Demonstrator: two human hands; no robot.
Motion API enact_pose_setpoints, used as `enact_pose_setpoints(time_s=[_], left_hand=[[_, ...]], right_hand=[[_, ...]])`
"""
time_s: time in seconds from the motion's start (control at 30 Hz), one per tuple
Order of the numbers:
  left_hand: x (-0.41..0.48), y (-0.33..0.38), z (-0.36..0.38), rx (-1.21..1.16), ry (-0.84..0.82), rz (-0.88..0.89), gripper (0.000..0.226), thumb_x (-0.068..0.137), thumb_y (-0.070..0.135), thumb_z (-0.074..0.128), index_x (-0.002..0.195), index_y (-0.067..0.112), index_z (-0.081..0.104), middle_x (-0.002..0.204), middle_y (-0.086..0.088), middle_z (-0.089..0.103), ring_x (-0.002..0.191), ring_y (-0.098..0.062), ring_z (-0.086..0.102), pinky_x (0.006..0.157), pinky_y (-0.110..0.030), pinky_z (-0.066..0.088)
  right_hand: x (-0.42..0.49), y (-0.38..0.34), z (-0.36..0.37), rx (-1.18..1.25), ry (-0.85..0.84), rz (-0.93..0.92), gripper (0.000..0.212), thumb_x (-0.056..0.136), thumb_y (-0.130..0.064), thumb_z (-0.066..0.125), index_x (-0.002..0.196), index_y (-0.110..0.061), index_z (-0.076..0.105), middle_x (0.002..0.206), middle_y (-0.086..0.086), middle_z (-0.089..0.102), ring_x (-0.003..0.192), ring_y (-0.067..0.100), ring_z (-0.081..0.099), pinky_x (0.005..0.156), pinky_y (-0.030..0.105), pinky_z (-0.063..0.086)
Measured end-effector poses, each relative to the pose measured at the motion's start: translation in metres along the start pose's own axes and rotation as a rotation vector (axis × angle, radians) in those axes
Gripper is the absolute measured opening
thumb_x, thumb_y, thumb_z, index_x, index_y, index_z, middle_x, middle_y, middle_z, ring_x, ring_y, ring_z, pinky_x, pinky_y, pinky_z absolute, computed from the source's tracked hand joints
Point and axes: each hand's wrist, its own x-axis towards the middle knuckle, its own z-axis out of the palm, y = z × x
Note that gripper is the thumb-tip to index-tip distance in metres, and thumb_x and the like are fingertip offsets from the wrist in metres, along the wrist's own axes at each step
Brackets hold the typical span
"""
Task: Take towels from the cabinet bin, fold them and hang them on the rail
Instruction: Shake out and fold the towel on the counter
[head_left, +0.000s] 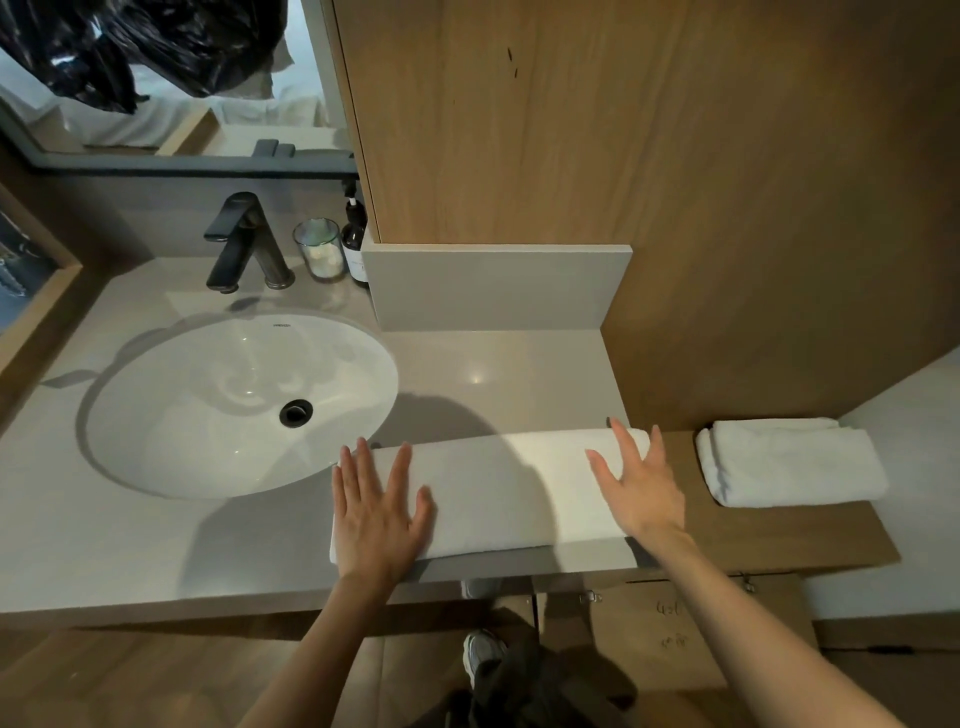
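A grey countertop (498, 374) holds a white oval sink (182, 395). Just right of the sink, a long folded towel (498, 493) lies along the counter's front edge. Farther right, a second folded towel (789, 462) sits on a wooden ledge (779, 535). The left hand (379, 519) presses the long towel's sink-side end and the right hand (644, 493) its far end, both with fingers straight and spread.

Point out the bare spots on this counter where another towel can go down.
Bare counter lies behind the long towel, between the sink and the grey panel. More lies left of the left hand, in front of the sink. The wooden ledge is bare in front of the folded towel. Crowded: tap, glass and bottle behind the sink.
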Motion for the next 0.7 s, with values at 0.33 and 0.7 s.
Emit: enact_pose_setpoints(time_s=[0.33, 0.7], left_hand=[[-0.017, -0.005, -0.005, -0.048, -0.053, 0.032, 0.066, 0.093, 0.059, 0.014, 0.151, 0.029, 0.023, 0.16, -0.018, 0.008, 0.148, -0.035, -0.005, 0.12, -0.047, 0.0], [-0.046, 0.003, -0.015, -0.154, -0.136, 0.086, 0.07, 0.088, 0.06, 0.015, 0.145, 0.022, 0.032, 0.152, -0.023, 0.021, 0.144, -0.044, 0.01, 0.118, -0.055, 0.004]], right_hand=[[-0.03, 0.02, 0.01, 0.388, 0.093, 0.037, 0.06, 0.093, -0.058, 0.047, 0.147, -0.036, 0.033, 0.146, -0.001, 0.047, 0.13, 0.026, 0.047, 0.101, 0.044, 0.045], [-0.069, 0.025, -0.017, 0.69, 0.344, -0.012, 0.031, 0.091, -0.021, 0.066, 0.121, -0.029, 0.062, 0.124, -0.004, 0.062, 0.115, 0.013, 0.054, 0.1, 0.038, 0.048]])
